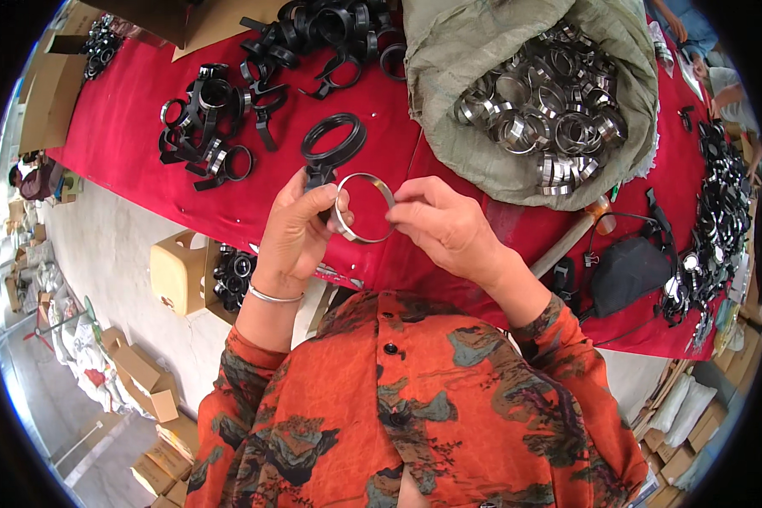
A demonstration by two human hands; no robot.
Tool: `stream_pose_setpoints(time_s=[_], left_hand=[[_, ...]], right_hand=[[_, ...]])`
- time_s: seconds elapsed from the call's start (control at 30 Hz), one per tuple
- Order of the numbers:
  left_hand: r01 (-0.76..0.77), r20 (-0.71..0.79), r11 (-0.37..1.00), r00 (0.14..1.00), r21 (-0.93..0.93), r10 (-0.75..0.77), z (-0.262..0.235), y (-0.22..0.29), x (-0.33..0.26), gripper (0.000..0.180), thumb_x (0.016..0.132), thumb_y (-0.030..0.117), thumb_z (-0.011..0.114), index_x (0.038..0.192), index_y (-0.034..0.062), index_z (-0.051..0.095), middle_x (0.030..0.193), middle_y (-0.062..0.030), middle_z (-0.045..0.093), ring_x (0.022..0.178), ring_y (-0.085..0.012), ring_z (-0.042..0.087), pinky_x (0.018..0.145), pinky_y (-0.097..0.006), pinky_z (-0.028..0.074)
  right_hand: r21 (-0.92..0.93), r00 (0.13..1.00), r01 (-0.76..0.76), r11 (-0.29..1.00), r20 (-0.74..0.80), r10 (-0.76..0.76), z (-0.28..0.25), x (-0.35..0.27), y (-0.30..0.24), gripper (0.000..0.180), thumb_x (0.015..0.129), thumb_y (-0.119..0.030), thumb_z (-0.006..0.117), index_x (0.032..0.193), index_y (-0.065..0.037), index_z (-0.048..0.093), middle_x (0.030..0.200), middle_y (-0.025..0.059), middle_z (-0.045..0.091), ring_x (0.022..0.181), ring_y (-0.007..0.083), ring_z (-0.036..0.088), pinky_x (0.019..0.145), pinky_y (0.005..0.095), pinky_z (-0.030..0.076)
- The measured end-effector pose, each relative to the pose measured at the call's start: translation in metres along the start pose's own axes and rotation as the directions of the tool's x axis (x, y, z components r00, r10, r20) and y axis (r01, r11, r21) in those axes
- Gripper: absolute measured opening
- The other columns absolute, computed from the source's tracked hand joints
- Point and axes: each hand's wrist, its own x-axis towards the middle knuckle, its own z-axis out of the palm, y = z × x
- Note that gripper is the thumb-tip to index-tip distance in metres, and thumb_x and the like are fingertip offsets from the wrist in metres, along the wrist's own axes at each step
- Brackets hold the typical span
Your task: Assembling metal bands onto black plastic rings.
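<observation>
My left hand point(295, 224) is closed round the stem of a black plastic ring with a handle point(334, 140), its loop tilted up above the fingers. A thin shiny metal ring point(353, 240) stands between my two hands. My left thumb touches its left side, and my right hand point(444, 222) pinches its right edge between thumb and fingers. Beyond them on the red cloth lies a loose group of black rings with handles point(216, 97), some with metal bands in them. More black rings point(334, 25) are heaped at the far edge.
At the far right, a green-grey woven sack point(449, 110) gapes open, full of metal rings point(559, 97). Beside it lie a wooden-handled hammer point(567, 241) and a black pouch point(631, 275). Black and silver parts point(711, 212) line the right edge. Below left, a box of black rings point(235, 275) stands by a yellow stool point(178, 275).
</observation>
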Motion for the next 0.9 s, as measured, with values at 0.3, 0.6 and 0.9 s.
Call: stream_pose_setpoints(time_s=[0.3,0.6,0.9], left_hand=[[-0.12,0.089,0.929,0.992,0.349,0.095,-0.017,-0.008,-0.003,0.025,0.09,0.017,0.055,0.108,0.0005,0.05,0.09,-0.0098,0.063,0.052,-0.008,0.049,0.048,-0.02,0.041],[-0.19,0.134,0.722,0.982,0.665,0.135,-0.002,-0.025,-0.012,0.035,0.083,-0.002,0.056,0.116,0.0007,0.044,0.09,-0.0034,0.058,0.065,-0.0033,0.052,0.05,-0.018,0.045],[-0.227,0.118,0.804,0.974,0.549,0.194,-0.008,-0.031,-0.012,0.02,0.086,0.007,0.059,0.102,-0.0002,0.049,0.078,-0.0024,0.059,0.055,-0.0042,0.049,0.048,-0.019,0.04]], right_hand=[[0.118,0.982,0.027,0.993,0.182,-0.049,-0.015,0.01,-0.018,0.011,0.076,-0.003,0.064,0.086,-0.005,0.06,0.084,0.0087,0.056,0.069,0.0263,0.06,0.058,0.0327,0.048],[-0.163,0.999,0.04,0.986,0.021,-0.037,0.021,0.016,-0.009,0.018,0.075,-0.001,0.061,0.093,-0.003,0.059,0.076,0.009,0.053,0.065,0.0265,0.058,0.054,0.0342,0.048],[-0.096,0.999,0.018,0.995,-0.03,-0.021,0.029,0.014,-0.015,0.019,0.075,0.001,0.061,0.093,-0.001,0.061,0.079,0.0103,0.055,0.067,0.026,0.059,0.055,0.0329,0.049]])
